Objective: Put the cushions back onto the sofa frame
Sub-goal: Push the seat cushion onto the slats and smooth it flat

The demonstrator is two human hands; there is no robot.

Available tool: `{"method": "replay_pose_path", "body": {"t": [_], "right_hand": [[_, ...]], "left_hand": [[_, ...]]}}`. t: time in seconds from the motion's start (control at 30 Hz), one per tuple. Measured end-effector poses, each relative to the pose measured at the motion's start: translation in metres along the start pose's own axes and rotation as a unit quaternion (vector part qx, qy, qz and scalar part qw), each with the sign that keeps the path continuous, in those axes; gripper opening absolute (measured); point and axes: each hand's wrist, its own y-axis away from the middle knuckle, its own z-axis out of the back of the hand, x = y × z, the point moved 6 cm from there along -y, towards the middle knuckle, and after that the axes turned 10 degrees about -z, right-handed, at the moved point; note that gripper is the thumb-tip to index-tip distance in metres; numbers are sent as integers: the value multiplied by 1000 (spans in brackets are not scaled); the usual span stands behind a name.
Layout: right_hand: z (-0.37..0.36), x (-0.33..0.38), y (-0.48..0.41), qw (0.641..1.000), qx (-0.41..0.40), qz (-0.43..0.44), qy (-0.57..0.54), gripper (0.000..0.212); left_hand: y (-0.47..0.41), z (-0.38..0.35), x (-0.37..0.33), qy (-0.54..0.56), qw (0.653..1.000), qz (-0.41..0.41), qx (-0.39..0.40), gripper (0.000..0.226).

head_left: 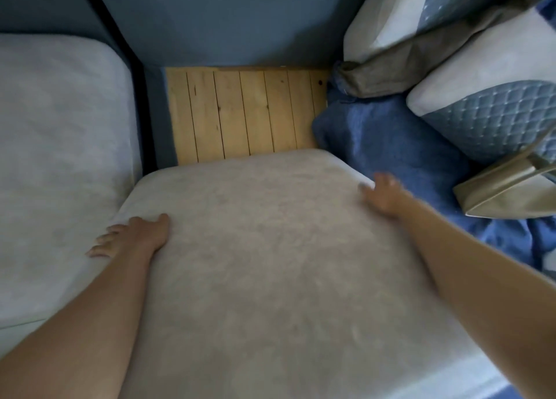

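Checking the left hand (pixel 135 236) first: found its fingers (pixel 100 248) slightly spread and draped down the side of the seat cushion (pixel 270 263) at the 9 o'clock edge, thumb laid on top, so a hold across that edge. Found the right hand (pixel 383 195) at the cushion's 1 o'clock corner, motion-blurred. Palm looked to be on the top face, but could not tell whether those fingers were curled over the edge or lying flat.

Placed the cushion partway onto the sofa frame (pixel 246 113), with a strip of bare planking showing at 12 o'clock against the blue backrest (pixel 225 22). Recorded a second seat cushion (pixel 60 128) at 9 o'clock, just beside. Logged from 1 to 3 o'clock: quilted back cushions (pixel 487 119), grey-brown cloth (pixel 421 59), blue blanket (pixel 391 146), beige bag (pixel 505 188).

Judged the seat cushion bulky, soft and probably light for its bulk, its plush cover giving fair grip. Expected sag or fold if lifted by one corner. Reckoned the best hold to be on both side edges, opposite each other, thumbs on top, followed by a flat push toward 12 o'clock. Flagged the blanket at 3 o'clock as a possible snag under the right edge.
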Motion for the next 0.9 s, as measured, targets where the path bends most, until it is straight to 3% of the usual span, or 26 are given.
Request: {"method": "replay_pose_path", "body": {"t": [0.07,0.17,0.3,0.37,0.47,0.53,0.6,0.67,0.73,0.83,0.9], "right_hand": [[-31,1,19,998,30,10,48,71],[-3,10,17,997,58,2,46,70],[-12,29,41,996,-9,53,65,66],[-28,27,47,993,43,45,96,69],[10,36,39,996,60,25,53,71],[9,50,54,994,25,87,57,69],[-21,57,79,985,67,130,88,65],[-23,60,74,982,113,112,104,64],[7,70,64,988,124,71,52,65],[-1,98,92,988,59,142,26,62],[-35,101,109,978,84,167,87,63]], "left_hand": [[1,2,1,9,1000,-6,-5,82],[1,7,3,16,999,-31,-2,81],[4,11,12,2,997,-77,1,79],[6,14,17,-7,994,-108,7,77],[9,18,21,-6,989,-148,13,74],[11,17,22,-8,987,-160,13,73],[12,18,22,-18,987,-161,10,74],[13,20,21,-16,987,-162,11,75],[13,21,19,-15,986,-166,12,74],[14,20,22,-5,985,-173,17,74],[14,20,26,-2,982,-188,23,72]]}}
